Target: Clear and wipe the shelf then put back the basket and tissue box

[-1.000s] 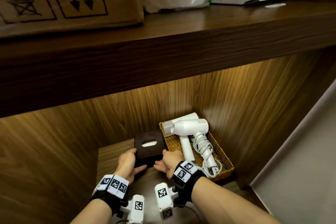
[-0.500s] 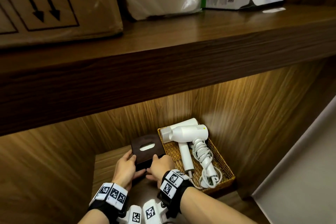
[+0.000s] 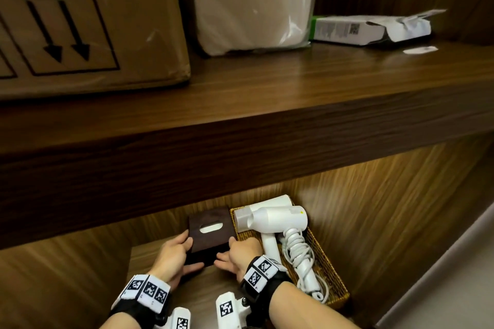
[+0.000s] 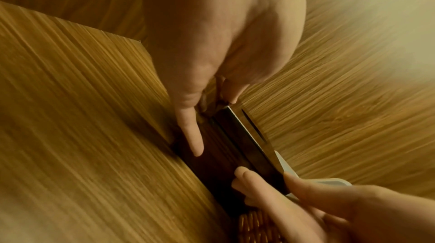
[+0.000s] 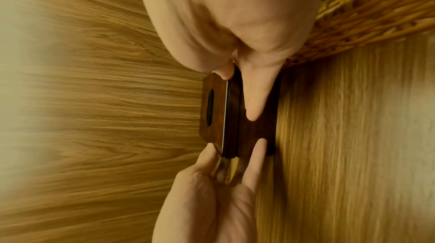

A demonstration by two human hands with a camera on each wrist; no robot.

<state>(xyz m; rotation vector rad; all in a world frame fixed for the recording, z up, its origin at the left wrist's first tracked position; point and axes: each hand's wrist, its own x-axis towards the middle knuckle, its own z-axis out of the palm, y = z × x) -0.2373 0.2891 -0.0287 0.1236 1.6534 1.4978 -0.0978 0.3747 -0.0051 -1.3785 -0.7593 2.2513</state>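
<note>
Head view: tissue box, dark wood with an oval slot on top, sits low centre of the frame on the lower shelf, touching the basket's left wall.
Left hand: fingers curled round the box's left side, thumb along its near face; in the left wrist view one finger lies straight along the dark side.
Right hand: holds the box's right near corner, fingertips on the top edge, thumb on the near face; it fills the upper centre of the right wrist view.
Box contact: whether its base rests on the shelf or is just lifted I cannot tell.
Basket: woven, just right of the box, lower right of centre, carrying a white hair dryer and its coiled cord.
Upper shelf: across mid-frame, holding a cardboard carton at upper left, a white bag at top centre and a torn flat box at upper right.
Progress: judged early or late, not clear; either the box is the first thing being cleared, or it is being set back. No cloth shows.
</note>
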